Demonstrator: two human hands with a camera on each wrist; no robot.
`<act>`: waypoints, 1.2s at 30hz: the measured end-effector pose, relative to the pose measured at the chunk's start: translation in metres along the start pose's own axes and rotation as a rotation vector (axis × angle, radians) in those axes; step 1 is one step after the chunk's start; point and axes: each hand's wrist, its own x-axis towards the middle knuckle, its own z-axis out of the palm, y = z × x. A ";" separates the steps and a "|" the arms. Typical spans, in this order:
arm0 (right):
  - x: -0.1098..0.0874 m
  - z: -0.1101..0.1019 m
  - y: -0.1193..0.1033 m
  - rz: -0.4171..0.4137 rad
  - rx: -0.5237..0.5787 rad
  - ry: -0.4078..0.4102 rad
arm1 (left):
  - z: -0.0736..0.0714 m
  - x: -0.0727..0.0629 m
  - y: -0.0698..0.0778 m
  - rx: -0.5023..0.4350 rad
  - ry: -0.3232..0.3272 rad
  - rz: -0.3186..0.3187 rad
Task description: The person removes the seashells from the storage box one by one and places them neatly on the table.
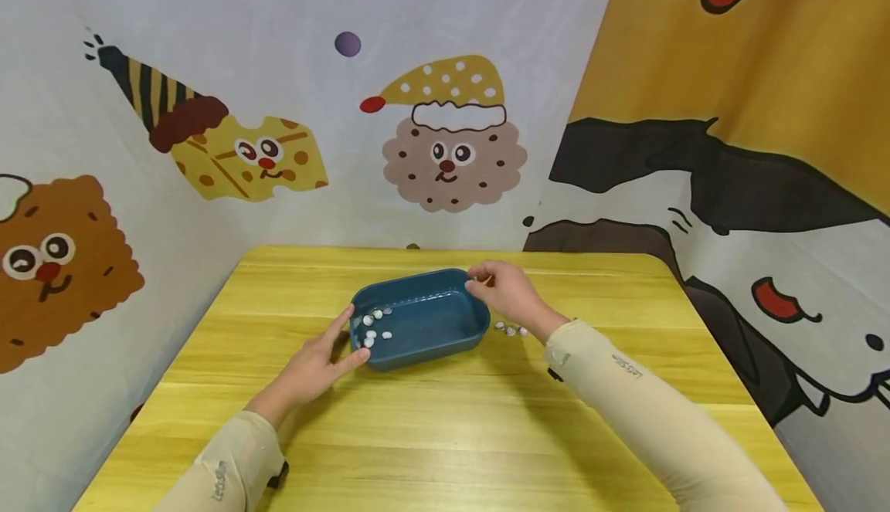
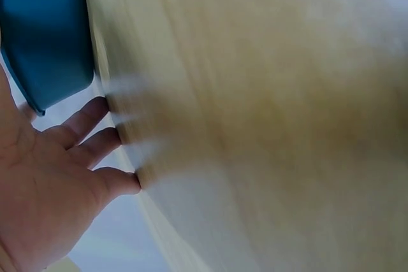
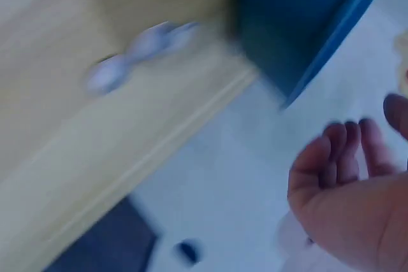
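A dark blue rectangular tray [image 1: 424, 319] with rounded corners sits on the wooden table. Several small whitish pebble-like pieces [image 1: 368, 320] lie inside its left end. My left hand [image 1: 309, 365] is at that end, thumb and fingers spread and fairly straight against the rim; the left wrist view shows the fingers [image 2: 95, 141] extended beside the tray. At the far right corner is my right hand [image 1: 509, 293], its fingers bent and its thumb close to them. The right wrist view shows bent fingers [image 3: 312, 157] apart from the tray; whether a small piece is between them is hidden.
Just right of the tray, several small pale pieces [image 1: 511, 331] lie on the yellow wood-grain table [image 1: 431, 435], below my right hand. A printed cartoon curtain [image 1: 334, 218] hangs behind the table's far edge.
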 end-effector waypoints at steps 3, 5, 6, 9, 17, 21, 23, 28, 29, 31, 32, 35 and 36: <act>0.012 0.023 -0.027 -0.071 -0.041 -0.148 | 0.001 0.000 0.000 -0.004 -0.007 -0.008; 0.019 0.040 -0.040 -0.113 -0.088 -0.236 | 0.001 0.000 0.001 -0.010 -0.012 -0.013; 0.022 0.049 -0.045 -0.125 -0.113 -0.273 | 0.001 0.001 0.002 -0.015 -0.016 -0.012; 0.030 0.075 -0.055 -0.165 -0.202 -0.348 | 0.001 0.001 0.004 -0.032 -0.024 -0.007; 0.042 0.122 -0.063 -0.310 -0.400 -0.442 | 0.002 0.003 0.005 -0.038 -0.011 0.018; 0.043 0.131 -0.069 -0.355 -0.446 -0.463 | 0.002 0.003 0.005 -0.040 -0.008 0.030; 0.044 0.133 -0.072 -0.357 -0.445 -0.470 | 0.001 0.003 0.004 -0.038 -0.005 0.031; 0.046 0.140 -0.079 -0.336 -0.445 -0.471 | 0.000 0.002 0.001 -0.030 0.007 0.030; 0.046 0.142 -0.080 -0.333 -0.445 -0.468 | 0.000 0.001 0.001 -0.032 0.009 0.029; 0.047 0.145 -0.082 -0.327 -0.435 -0.462 | 0.000 0.000 0.000 -0.036 0.010 0.030; 0.047 0.147 -0.082 -0.324 -0.425 -0.460 | 0.001 0.000 0.000 -0.041 0.010 0.030; 0.048 0.151 -0.082 -0.315 -0.381 -0.448 | 0.001 -0.001 -0.001 -0.050 0.009 0.023; 0.048 0.152 -0.082 -0.313 -0.364 -0.445 | 0.000 -0.002 -0.001 -0.050 0.008 0.020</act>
